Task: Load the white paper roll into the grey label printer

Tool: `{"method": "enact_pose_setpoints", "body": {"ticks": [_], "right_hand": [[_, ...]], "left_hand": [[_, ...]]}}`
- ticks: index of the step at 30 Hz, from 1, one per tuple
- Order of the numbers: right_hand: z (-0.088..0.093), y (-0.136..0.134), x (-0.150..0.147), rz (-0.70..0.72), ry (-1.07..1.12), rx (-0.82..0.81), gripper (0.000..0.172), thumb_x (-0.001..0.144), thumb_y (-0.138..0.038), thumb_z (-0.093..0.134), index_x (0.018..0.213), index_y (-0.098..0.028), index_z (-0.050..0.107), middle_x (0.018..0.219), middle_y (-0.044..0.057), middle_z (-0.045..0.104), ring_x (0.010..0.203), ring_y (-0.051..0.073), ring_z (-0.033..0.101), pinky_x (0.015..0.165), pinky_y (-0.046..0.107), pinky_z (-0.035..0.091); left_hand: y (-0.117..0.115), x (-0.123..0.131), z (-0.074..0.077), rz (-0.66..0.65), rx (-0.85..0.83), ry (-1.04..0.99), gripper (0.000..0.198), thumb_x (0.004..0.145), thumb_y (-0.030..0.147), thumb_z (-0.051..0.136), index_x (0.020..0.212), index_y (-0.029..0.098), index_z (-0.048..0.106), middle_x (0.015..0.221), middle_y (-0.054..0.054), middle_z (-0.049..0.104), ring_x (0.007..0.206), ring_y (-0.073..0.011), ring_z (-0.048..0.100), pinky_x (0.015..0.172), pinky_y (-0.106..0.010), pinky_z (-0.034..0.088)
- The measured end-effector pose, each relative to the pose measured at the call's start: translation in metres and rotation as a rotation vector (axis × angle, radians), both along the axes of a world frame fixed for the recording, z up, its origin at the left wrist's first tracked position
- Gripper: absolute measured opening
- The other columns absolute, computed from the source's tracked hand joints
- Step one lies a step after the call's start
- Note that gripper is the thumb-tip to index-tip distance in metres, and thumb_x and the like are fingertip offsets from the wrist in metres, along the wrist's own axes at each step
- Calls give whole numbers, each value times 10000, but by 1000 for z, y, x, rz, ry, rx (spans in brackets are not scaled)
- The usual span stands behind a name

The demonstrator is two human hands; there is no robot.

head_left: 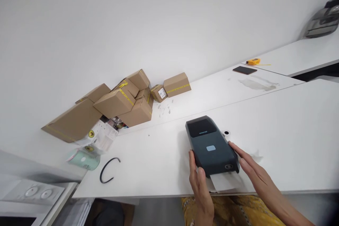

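Note:
A dark blue-grey label printer (214, 152) with a pale blue button sits at the front of the white table. A white slip of paper (225, 182) sticks out from under its near end. My left hand (200, 187) is pressed along the printer's left side, fingers stretched upward. On the other side, my right hand (256, 171) lies against the right edge, so the printer is held between both hands. Just right of the printer is a small white round piece with a dark centre (226, 133), partly hidden.
Several cardboard boxes (116, 102) are piled against the wall, beside white packages (100, 137) and a mint-green container (84, 159). A black headband (103, 173) lies front left. At the back right are a dark phone-like slab (245, 70) and a yellow tape measure (253, 61).

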State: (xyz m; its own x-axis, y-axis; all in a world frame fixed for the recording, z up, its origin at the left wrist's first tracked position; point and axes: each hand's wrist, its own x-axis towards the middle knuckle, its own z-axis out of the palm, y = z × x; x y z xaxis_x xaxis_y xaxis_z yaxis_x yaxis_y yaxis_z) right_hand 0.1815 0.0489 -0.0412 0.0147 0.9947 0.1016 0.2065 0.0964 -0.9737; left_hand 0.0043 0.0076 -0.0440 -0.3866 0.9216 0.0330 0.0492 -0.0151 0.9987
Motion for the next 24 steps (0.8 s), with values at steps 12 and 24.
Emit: {"method": "enact_pose_setpoints", "body": {"ticks": [12, 24], "right_hand": [[83, 102, -23, -23, -350, 608, 500, 1037, -450, 315, 1488, -251, 396, 1482, 137, 531, 1377, 318, 478, 1166, 592, 322], [140, 210, -52, -51, -459, 441, 653, 1007, -620, 199, 1430, -198, 463, 1278, 178, 684, 1144, 413, 637, 945, 588, 455]], "left_hand": [[101, -37, 66, 140, 244, -48, 593, 1031, 506, 286, 1516, 170, 346, 1308, -147, 686, 1275, -226, 618, 1134, -418, 434], [128, -32, 16, -98, -120, 361, 549, 980, 493, 446, 1459, 226, 469, 1556, -104, 483, 1427, -269, 448, 1176, -393, 351]]}}
